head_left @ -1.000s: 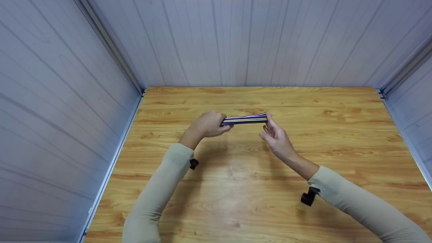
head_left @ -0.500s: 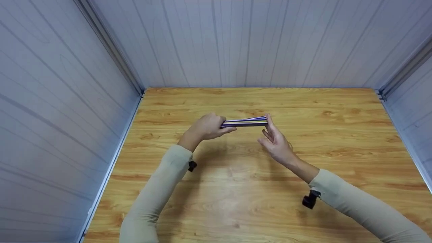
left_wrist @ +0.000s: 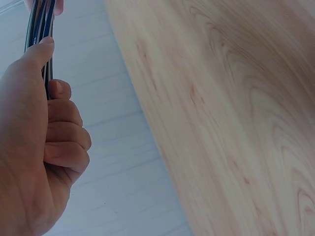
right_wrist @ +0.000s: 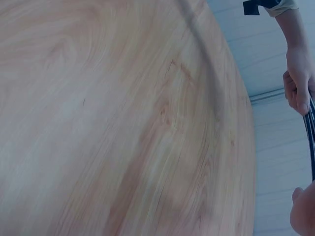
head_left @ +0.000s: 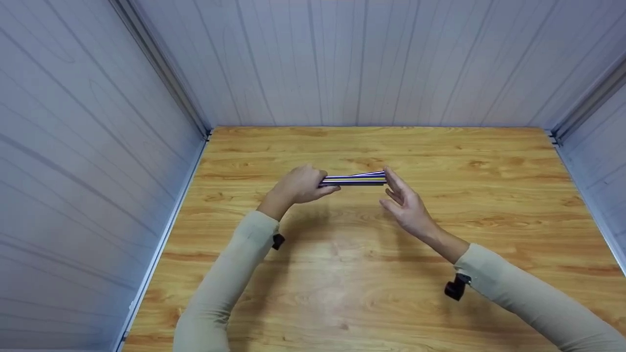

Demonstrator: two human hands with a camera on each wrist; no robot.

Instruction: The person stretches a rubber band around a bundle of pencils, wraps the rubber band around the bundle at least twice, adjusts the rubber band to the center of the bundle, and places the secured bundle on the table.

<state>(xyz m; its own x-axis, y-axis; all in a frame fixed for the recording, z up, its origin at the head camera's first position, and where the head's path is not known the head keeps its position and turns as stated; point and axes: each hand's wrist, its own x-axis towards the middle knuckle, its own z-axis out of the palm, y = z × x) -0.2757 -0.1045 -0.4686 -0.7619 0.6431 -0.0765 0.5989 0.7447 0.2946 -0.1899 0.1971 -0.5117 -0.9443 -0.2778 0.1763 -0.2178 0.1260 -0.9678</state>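
Note:
My left hand (head_left: 304, 185) grips one end of a bundle of thin, pencil-like sticks (head_left: 356, 180), dark blue, white and yellow, held level above the table. The sticks fan slightly apart towards their right end. At that end my right hand (head_left: 408, 208) touches the tips with extended fingers, its thumb apart from the bundle. In the left wrist view the curled fingers and thumb of the left hand (left_wrist: 44, 132) wrap the sticks (left_wrist: 40, 24). Along the right wrist view's edge, the sticks (right_wrist: 309, 130) run between the left hand (right_wrist: 298, 78) and part of the right hand (right_wrist: 305, 211).
A wood-grain table (head_left: 337, 274) lies beneath both hands. Pale panelled walls stand at the back (head_left: 337, 63), the left (head_left: 83, 171) and the right. A small black camera (head_left: 456, 287) hangs from the right sleeve, another (head_left: 278, 241) from the left.
Both hands and the bundle sit slightly lower in the head view than a second ago. The right hand's palm and wrist have shifted a little to the right, its fingertips staying at the sticks' ends.

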